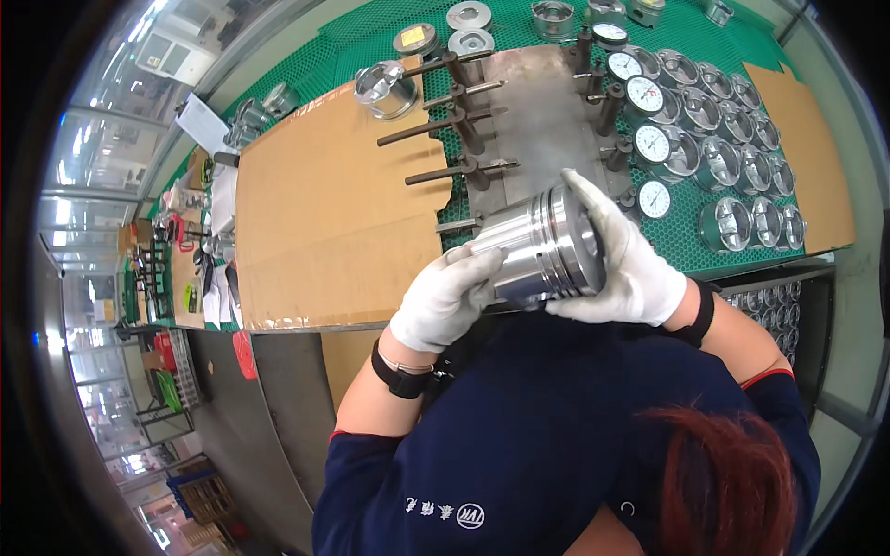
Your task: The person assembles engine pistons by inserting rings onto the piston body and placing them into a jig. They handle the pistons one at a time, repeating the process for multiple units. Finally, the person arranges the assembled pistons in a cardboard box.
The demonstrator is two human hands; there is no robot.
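Both my white-gloved hands hold a shiny metal piston lying on its side above the near edge of the workbench. My left hand cups its skirt end from below. My right hand wraps over its grooved crown end. Just behind the piston stands a steel gauging fixture with several dark pegs and rods sticking out to the left. Round dial gauges line the fixture's right side.
A big sheet of brown cardboard covers the left of the bench over green mesh matting. Several pistons stand in rows at the right, one more piston at the back left. Cluttered tables run along the left.
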